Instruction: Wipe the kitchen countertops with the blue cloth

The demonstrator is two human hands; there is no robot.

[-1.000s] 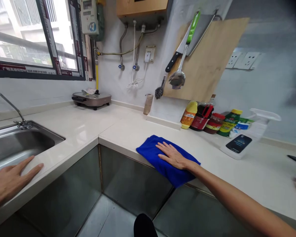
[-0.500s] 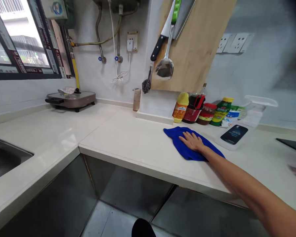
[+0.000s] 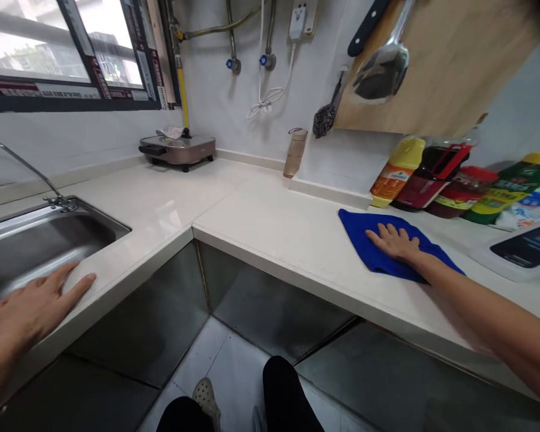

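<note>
My right hand [image 3: 393,242] lies flat with spread fingers on a blue cloth [image 3: 364,246], pressing it onto the white countertop [image 3: 252,210]. Several corners of the cloth stick out around the hand. At the lower left, my left hand [image 3: 38,303] rests on the counter's front strip beside the steel sink [image 3: 76,231]. Its thumb stands apart from the other fingers, and nothing shows in it.
A tap [image 3: 60,201] rises behind the sink. An electric pan [image 3: 180,150] sits in the corner, with a brown bottle [image 3: 295,153] to its right. Along the wall stand a yellow bottle [image 3: 398,171], a red-lidded jar [image 3: 461,191] and a white container [image 3: 522,249]. A spatula [image 3: 382,72] hangs above.
The view has swung left and down, bringing the sink, tap and my left hand into sight. My right hand stays flat on the cloth, in nearly the same place on the counter.
</note>
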